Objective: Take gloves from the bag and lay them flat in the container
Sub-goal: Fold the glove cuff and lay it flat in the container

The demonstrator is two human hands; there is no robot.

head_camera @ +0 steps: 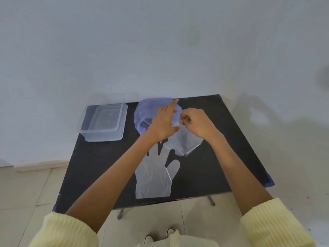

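A bluish translucent bag (144,111) lies at the back middle of the black table (222,148). My left hand (164,122) rests over the bag's right side, index finger stretched out. My right hand (197,123) pinches the top edge of a clear plastic glove (188,141) that hangs down from between both hands onto the table. Another clear glove (154,177) lies flat on the table in front, fingers pointing away from me, partly hidden by my left forearm. A clear rectangular container (103,122) stands at the back left, and I cannot tell if anything lies in it.
The table stands against a white wall, with tiled floor on the left and in front. Blue tape marks the table's near corners (269,182). My shoes (160,236) show below the front edge.
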